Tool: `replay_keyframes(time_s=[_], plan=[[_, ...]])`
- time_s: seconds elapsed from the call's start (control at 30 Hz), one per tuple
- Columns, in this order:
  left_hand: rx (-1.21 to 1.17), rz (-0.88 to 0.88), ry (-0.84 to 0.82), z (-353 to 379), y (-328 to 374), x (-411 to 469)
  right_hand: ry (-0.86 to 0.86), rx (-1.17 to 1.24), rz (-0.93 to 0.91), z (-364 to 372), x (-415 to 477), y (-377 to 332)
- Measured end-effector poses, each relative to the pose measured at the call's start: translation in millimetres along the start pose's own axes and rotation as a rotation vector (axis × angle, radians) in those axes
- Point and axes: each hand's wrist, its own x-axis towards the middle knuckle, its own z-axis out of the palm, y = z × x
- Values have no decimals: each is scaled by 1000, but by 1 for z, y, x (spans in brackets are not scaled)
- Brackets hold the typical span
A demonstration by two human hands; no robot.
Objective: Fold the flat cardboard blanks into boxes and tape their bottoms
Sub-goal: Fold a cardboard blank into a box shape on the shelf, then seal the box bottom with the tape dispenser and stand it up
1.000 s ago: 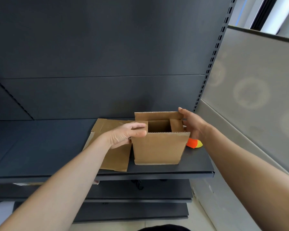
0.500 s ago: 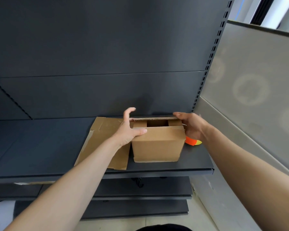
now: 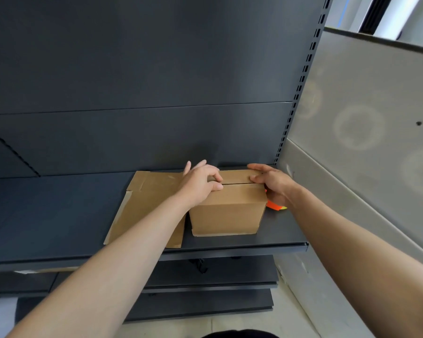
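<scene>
Brown cardboard box (image 3: 226,211) stands on the dark shelf (image 3: 59,215), both top flaps lying flat and meeting at a seam. Left hand (image 3: 200,182) rests on the left end of the seam, thumb and curled fingers pressing down. Right hand (image 3: 271,182) lies on the right end, fingers loosely spread, flat. Flat cardboard blanks (image 3: 147,203) lie under the left wrist. Orange object (image 3: 274,205) sits beneath the right palm, mostly hidden.

One folded cardboard box (image 3: 226,211) is seen on the dark shelf (image 3: 59,215). One stack of flat cardboard blanks (image 3: 149,206) is counted beside it; how many sheets it holds cannot be told. One orange object (image 3: 275,205) is partly hidden. Two hands are counted: the left hand (image 3: 200,182) and the right hand (image 3: 272,182).
</scene>
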Motion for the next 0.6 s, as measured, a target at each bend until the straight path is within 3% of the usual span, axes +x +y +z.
replay_keyframes(time_s=[0.07,0.13,0.2,0.23,0.3,0.37,0.6], plan=[[-44,-31,-10,5,1,0,-10,20,-25,-6,-1,2],[-50,-47,-1,6,0,0,141,62,-89,-19,3,4],[-18,-39,4,7,1,1,396,-136,-132,-30,10,8],[2,-39,8,8,2,1,456,-365,-104,-35,12,11],[23,-38,12,9,4,0,403,-761,-11,-40,18,18],[19,-35,14,9,4,0,291,-987,59,-43,28,29],[2,-44,-2,7,2,2,387,-959,131,-41,30,39]])
